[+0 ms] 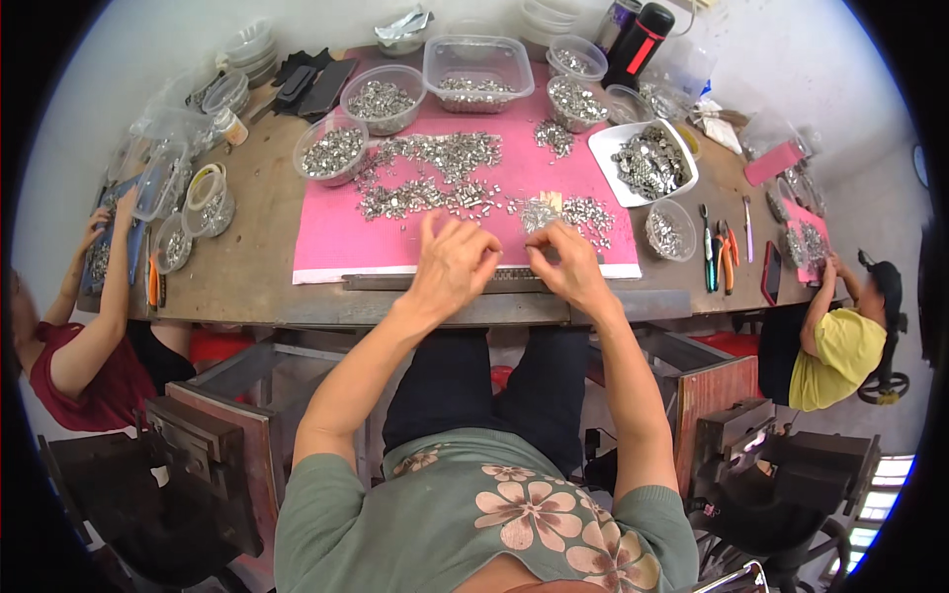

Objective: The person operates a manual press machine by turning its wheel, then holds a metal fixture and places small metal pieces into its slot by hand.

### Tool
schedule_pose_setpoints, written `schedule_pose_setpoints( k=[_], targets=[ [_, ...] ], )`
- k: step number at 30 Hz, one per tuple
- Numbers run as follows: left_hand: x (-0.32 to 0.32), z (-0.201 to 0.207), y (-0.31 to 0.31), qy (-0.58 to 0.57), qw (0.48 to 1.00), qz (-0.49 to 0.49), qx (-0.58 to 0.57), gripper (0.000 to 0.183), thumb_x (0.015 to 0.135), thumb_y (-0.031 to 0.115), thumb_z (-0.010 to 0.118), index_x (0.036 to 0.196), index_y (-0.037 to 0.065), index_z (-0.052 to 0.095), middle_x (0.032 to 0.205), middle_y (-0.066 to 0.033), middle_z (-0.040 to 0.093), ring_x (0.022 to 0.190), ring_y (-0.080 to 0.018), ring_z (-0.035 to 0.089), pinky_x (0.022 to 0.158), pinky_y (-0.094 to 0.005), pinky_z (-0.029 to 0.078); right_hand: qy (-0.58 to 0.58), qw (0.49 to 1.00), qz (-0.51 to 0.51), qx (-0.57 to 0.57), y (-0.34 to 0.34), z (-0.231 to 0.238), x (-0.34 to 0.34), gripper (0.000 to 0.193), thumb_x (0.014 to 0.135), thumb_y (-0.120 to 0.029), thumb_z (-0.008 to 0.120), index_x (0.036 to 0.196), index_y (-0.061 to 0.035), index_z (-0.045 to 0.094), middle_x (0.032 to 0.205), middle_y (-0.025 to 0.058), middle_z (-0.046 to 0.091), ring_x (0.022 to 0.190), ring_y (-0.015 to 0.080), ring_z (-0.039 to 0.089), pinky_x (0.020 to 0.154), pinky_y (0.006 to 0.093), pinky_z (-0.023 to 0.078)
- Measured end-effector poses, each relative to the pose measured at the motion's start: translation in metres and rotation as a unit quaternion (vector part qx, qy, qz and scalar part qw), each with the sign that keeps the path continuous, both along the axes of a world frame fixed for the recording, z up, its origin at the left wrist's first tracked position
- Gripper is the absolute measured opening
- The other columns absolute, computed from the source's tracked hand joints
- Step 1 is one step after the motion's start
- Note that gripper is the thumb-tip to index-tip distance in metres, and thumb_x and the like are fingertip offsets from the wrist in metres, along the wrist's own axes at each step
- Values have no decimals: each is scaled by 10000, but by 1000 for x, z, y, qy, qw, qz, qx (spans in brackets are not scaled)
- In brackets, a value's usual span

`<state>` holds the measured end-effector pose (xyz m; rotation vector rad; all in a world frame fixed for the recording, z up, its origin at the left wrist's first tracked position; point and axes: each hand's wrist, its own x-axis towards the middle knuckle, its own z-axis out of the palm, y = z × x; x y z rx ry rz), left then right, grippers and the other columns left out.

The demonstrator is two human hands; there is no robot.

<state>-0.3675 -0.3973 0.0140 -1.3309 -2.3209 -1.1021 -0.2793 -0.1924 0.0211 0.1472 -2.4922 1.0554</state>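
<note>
Fingers (491, 243) curled narrow, whether gripping unclear; clear tubs (432, 71), white tray (603, 150) hold metal pieces (652, 163).

Whatever the grip of the left hand (453, 259) or the right hand (568, 265) may pinch is too small to make out, and the loose metal pieces (440, 153) on the pink sheet (341, 232) are too tiny for their exact form to show. The left hand hides part of the dark strip (376, 284) near the bench (257, 237) edge. At the left, a co-worker's head (24, 311) is blurred, and the clear tubs (550, 14) and green shirt (395, 534) are cut off above and below.
</note>
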Motion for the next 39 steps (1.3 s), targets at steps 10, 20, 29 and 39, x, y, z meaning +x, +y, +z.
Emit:
schedule_pose_setpoints(
  k=[10,20,29,39],
  targets=[
    [29,-16,23,4,999,-31,12,150,815,138,755,926,104,660,898,-28,620,897,-241,607,1066,-549,337,89,992,-28,80,-6,-25,34,193,793,21,706,968,-34,648,968,97,632,923,285,612,798,389,444],
    [33,-14,21,-5,999,-34,16,137,864,142,729,982,105,671,908,-41,621,905,-245,606,1065,-542,334,33,995,-66,-70,-7,-25,42,166,842,13,689,1004,-13,666,980,122,684,901,288,662,838,369,480],
    [11,-5,-102,16,982,177,59,285,802,193,833,1037,90,708,1026,-71,676,1026,-286,608,1025,-462,380,42,984,-148,-92,-12,-30,44,165,850,-60,756,987,-18,676,940,109,683,855,288,643,817,378,480],
    [9,-21,-142,121,969,207,-62,432,783,249,846,1131,60,673,1138,-106,614,1081,-324,561,978,-467,402,107,982,-151,24,-11,-31,40,245,839,-103,790,1038,-26,670,885,102,655,827,288,607,796,382,462]
  ],
)
